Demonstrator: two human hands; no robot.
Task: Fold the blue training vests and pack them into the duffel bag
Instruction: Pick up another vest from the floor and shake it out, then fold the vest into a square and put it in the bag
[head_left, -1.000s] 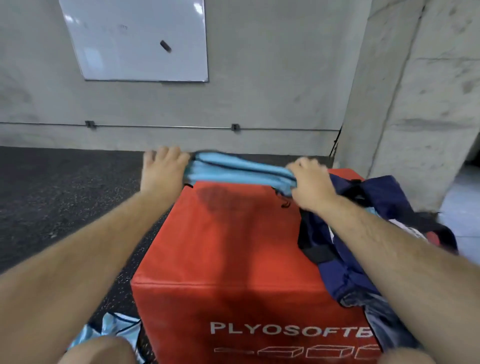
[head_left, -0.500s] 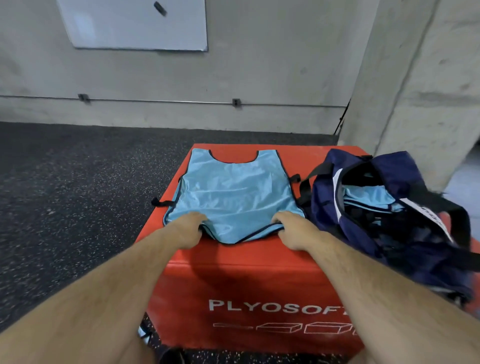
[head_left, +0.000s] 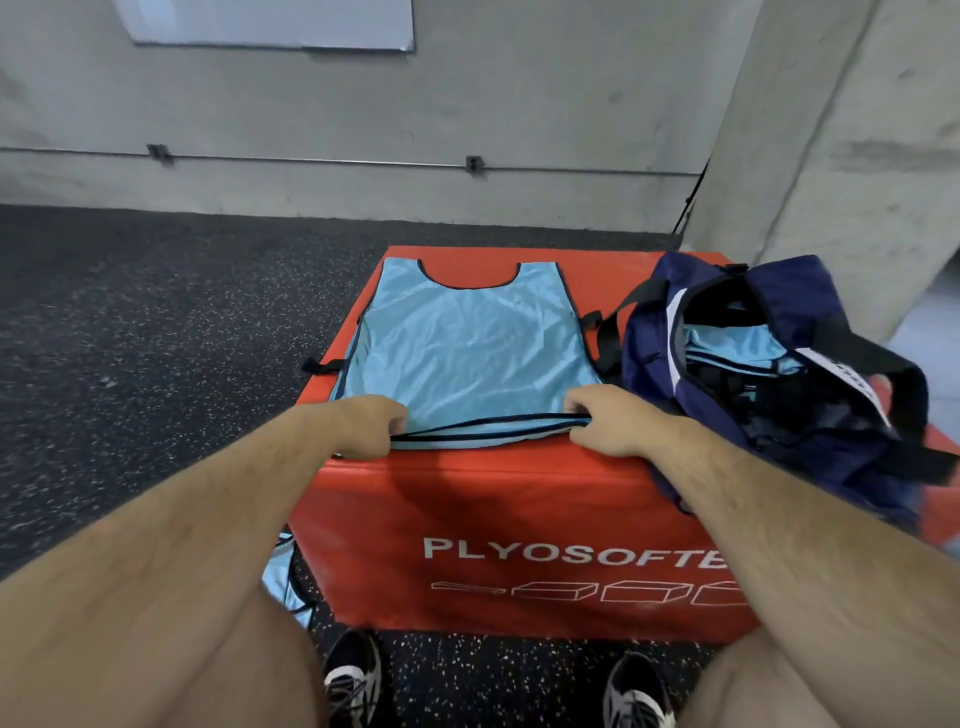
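A light blue training vest (head_left: 467, 348) with dark trim lies flat on top of the red foam box (head_left: 519, 499), neck hole at the far side. My left hand (head_left: 358, 423) pinches the vest's near hem at its left corner. My right hand (head_left: 608, 421) pinches the same hem at its right corner. To the right on the box sits an open navy duffel bag (head_left: 727, 415) with folded blue vests (head_left: 727, 348) inside.
Another blue vest (head_left: 280, 577) lies on the dark speckled floor to the left of the box. My shoes (head_left: 353, 675) stand in front of the box. A concrete wall and pillar (head_left: 841, 156) rise behind and to the right.
One second ago both hands held the bunched vest at the box's far edge. They pulled back toward me, spreading the vest flat, and now hold its near hem slightly raised.
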